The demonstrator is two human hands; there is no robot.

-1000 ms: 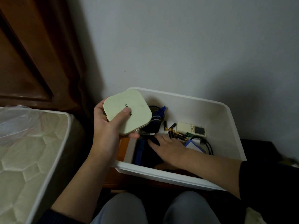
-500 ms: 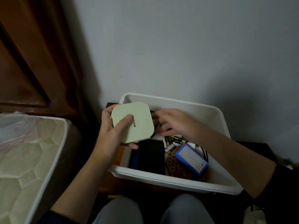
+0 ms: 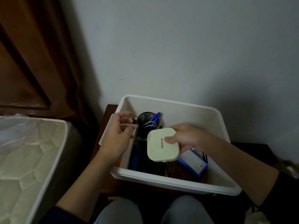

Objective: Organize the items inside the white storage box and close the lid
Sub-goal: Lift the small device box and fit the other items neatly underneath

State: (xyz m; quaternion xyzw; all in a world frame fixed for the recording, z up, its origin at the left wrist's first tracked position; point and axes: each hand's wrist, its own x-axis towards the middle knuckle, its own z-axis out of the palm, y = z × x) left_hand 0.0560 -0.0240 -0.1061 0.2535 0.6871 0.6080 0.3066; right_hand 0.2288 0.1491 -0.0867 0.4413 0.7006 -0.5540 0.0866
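Now right hand grips cream case inside the box's rim.

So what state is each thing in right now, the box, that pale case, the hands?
White plastic storage box: open, no lid on.
Pale green rounded square case: closed, held above the box.
Right hand: gripping the case.
Left hand: holding nothing, fingers relaxed.
Black mesh cup: upright in the box.
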